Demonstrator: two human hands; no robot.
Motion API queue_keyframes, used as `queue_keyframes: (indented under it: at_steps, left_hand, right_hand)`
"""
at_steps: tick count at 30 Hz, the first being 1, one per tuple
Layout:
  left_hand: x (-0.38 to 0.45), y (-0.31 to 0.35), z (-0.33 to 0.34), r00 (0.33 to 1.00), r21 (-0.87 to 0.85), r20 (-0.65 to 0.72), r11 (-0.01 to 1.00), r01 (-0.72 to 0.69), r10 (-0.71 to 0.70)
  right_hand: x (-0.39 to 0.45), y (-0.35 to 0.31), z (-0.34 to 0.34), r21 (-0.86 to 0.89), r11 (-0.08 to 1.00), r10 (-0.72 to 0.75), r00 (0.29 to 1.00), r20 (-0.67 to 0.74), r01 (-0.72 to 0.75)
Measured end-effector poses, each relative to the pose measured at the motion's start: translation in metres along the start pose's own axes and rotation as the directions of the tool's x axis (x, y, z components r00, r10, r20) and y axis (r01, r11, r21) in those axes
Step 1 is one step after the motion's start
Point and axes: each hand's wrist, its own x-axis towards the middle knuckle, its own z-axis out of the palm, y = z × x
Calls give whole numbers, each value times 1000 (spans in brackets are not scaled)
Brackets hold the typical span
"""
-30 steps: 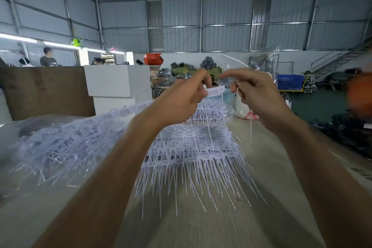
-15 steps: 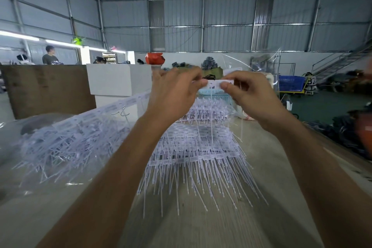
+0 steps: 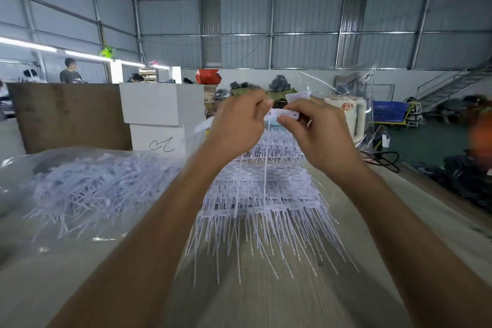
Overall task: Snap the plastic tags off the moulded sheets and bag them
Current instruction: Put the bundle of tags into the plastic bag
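Corrugated metal walls (image 3: 306,8) are seen enclosing a large hall, with a staircase (image 3: 452,82) at the far right. Below them, a pale wooden surface (image 3: 399,221) is spread across the lower part of the view, and on its left side a clear bag (image 3: 66,194) heaped with loose white tags is laid. Behind the bag, a brown board (image 3: 66,114) and two stacked white boxes (image 3: 159,120) are stood, and part of the hall is blocked by them; a person (image 3: 69,70) is glimpsed over the board. In the middle of the surface a pile of moulded sheets (image 3: 261,194) is stacked, their thin stems fanned toward the viewer; much of the pile is hidden by the two forearms crossing over it. At the right, a blue crate (image 3: 390,112) and a cream container (image 3: 348,114) are seen farther back. Above the pile, a small white tag (image 3: 283,114) is held up, pinched at one end by the left hand (image 3: 237,125) and at the other by the right hand (image 3: 316,130), fingers curled round it. A crumpled clear film (image 3: 346,82) is seen just behind the right hand.
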Motion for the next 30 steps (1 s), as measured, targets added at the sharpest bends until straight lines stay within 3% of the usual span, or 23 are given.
queue_keyframes:
  at_steps: [5, 8, 12, 15, 18, 24, 28, 30]
  left_hand:
    - [1, 0, 0, 998, -165, 50, 985, 56, -48]
    - [1, 2, 0, 995, -347, 56, 933, 94, -79]
    - [0, 5, 2, 1000, -384, -8, 923, 10, -14]
    - [-2, 8, 5, 998, -363, -37, 930, -61, 51]
    - [-4, 4, 7, 995, -357, -38, 929, -96, 89]
    - [-8, -3, 12, 999, -450, 23, 893, -15, 28]
    - [-6, 1, 11, 998, -443, 3, 895, -54, 61]
    - [-6, 3, 9, 997, -429, 5, 900, -72, 82]
  right_hand:
    - [-4, -4, 0, -236, 954, -213, 973, -93, 186]
    - [-4, -5, 0, -298, 932, -260, 953, -154, 206]
    - [-1, -2, 2, -43, 999, -10, 994, -112, 5]
    - [1, -3, 2, 112, 987, 120, 990, -69, -112]
    - [3, -2, -3, 115, 983, 145, 989, -20, -142]
    - [8, -7, -6, 21, 992, 124, 987, -98, -123]
    - [12, -9, -4, 369, 864, 377, 926, -24, -343]
    - [14, -5, -3, 391, 838, 420, 907, -17, -381]
